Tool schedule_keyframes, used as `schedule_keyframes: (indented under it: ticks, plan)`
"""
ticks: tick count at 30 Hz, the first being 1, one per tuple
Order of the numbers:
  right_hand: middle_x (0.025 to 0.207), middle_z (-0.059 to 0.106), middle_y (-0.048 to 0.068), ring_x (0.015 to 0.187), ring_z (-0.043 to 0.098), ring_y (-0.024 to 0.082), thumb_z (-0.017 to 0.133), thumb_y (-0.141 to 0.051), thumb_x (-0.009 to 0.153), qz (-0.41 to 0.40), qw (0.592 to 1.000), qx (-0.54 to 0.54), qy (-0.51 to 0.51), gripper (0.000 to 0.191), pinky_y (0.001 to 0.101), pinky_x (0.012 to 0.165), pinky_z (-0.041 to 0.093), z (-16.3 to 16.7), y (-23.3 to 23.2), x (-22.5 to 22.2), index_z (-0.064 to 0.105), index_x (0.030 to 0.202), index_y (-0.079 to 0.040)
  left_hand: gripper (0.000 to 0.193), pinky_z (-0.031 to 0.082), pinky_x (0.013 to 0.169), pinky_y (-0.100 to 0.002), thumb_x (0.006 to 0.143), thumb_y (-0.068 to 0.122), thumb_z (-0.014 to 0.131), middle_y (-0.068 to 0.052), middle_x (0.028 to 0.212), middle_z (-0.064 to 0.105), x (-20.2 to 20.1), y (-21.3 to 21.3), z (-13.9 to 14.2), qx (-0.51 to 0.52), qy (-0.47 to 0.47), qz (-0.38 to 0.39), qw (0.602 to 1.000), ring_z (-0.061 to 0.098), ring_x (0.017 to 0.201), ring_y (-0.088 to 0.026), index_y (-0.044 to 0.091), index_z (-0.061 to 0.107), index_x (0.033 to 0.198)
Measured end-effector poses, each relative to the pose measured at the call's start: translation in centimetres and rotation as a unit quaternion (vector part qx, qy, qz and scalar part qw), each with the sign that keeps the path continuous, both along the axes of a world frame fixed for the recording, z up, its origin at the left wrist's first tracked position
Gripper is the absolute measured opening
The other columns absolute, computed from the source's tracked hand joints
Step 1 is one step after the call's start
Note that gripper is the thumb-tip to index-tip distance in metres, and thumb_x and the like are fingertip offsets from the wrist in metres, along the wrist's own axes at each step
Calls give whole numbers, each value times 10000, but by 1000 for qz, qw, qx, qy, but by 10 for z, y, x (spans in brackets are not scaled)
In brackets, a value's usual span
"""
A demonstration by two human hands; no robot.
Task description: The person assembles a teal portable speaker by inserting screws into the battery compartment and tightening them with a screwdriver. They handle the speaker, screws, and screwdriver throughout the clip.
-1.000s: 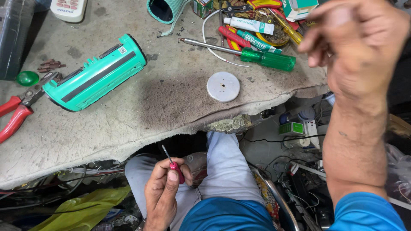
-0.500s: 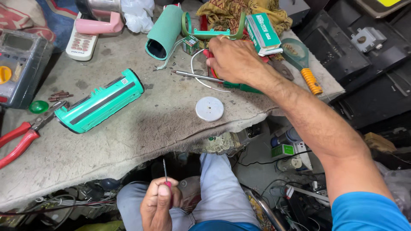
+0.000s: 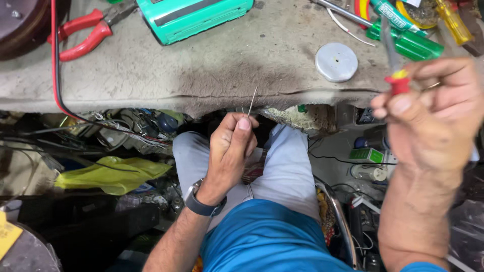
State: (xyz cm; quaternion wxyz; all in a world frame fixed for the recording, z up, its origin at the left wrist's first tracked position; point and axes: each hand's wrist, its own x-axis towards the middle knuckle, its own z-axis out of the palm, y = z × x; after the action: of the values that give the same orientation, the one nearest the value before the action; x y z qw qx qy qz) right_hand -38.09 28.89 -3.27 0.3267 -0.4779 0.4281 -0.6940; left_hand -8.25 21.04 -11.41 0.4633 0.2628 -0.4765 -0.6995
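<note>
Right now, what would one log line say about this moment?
left hand: pinches thin metal pin | right hand: holds small red-handled screwdriver | workbench: white disc, red pliers

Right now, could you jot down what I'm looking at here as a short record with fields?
Setting: cluttered workbench, person seated at it
Left hand: pinches a thin metal pin upright at the bench edge; wristwatch on the wrist
Right hand: raised, holds a small screwdriver with a red and yellow handle
On the bench: teal device, red pliers, white round cap, green screwdriver
Below the bench: yellow plastic bag, tangled wires
</note>
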Motion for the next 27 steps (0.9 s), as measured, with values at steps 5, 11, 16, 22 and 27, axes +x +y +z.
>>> schedule_keyframes:
  ticks: [5, 11, 16, 22, 27]
  plan:
    - [1082, 627, 96, 704, 556, 102, 686, -6, 1061, 32, 996, 81, -7, 317, 239, 640, 471, -34, 2, 66, 611, 1349, 102, 367, 305, 529, -223, 1127, 320, 469, 50, 666, 465, 1, -14, 1, -20, -20, 9, 1000, 364, 594, -31, -5, 639, 1115]
    - [1037, 670, 75, 739, 645, 135, 661, -24, 998, -96, 897, 19, 432, 272, 296, 640, 521, -22, -12, 101, 588, 1259, 0, 396, 326, 538, -224, 1136, 332, 463, 38, 669, 488, -2, -20, 3, -25, -1, 16, 1000, 384, 604, -37, -14, 644, 1071]
    - [1002, 662, 71, 729, 631, 188, 816, -29, 963, -126, 788, -64, 599, 401, 308, 631, 497, -6, -27, 111, 701, 1336, -124, 419, 331, 549, -231, 1154, 345, 459, 35, 691, 496, -9, -22, 2, -30, 21, 23, 999, 399, 623, -41, -15, 648, 1052]
    - [1020, 673, 50, 756, 641, 197, 833, -32, 915, -114, 737, -95, 660, 496, 333, 656, 511, -7, -43, 109, 720, 1360, -222, 407, 300, 445, -228, 1112, 365, 467, 43, 609, 461, -3, -22, 3, 74, 68, -11, 995, 363, 515, -34, 2, 628, 1020]
    - [999, 682, 45, 714, 639, 196, 826, -48, 876, -126, 725, -71, 673, 491, 346, 605, 490, -5, -49, 108, 736, 1325, -225, 425, 308, 466, -227, 1118, 375, 461, 52, 608, 448, -6, -21, 3, 32, 44, 14, 998, 359, 532, -31, -4, 621, 1012]
